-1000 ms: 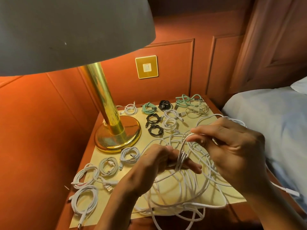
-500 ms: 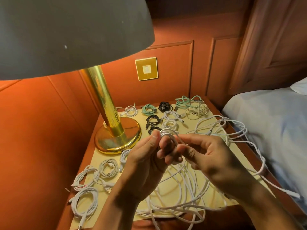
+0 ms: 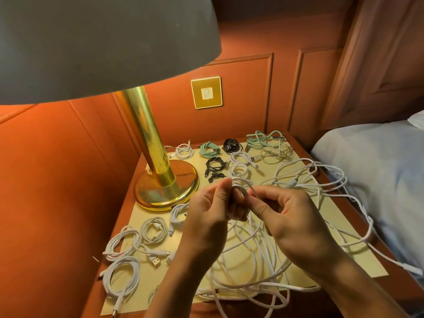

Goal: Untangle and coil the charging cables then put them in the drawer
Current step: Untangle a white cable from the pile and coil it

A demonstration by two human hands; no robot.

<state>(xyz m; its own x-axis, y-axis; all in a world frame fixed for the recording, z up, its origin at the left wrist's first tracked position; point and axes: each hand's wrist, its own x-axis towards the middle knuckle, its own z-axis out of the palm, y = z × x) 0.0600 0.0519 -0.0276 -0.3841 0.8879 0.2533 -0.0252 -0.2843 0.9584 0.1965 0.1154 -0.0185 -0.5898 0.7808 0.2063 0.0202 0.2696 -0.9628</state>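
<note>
A bedroom, with a hotel look. A brass lamp (image 3: pixel 158 157) with a wide shade stands on a wooden nightstand (image 3: pixel 125 216). Right of the lamp lies a bed (image 3: pixel 378 180) with pale sheets and a pillow (image 3: pixel 416 120); behind it, panelled walls (image 3: pixel 247 99) carry a brass switch plate (image 3: pixel 206 92).

2 forearms converge from below, hands meeting at centre. Left hand (image 3: pixel 206 212) curls round a white cable coil (image 3: pixel 239 185). Right hand (image 3: pixel 289 223) pinches it.

Glossy polished brass lamp base (image 3: pixel 166 191), smooth white plastic-sheathed cables (image 3: pixel 250 255), matt yellowish paper mat (image 3: pixel 339 255), varnished wooden nightstand (image 3: pixel 119 228).
</note>
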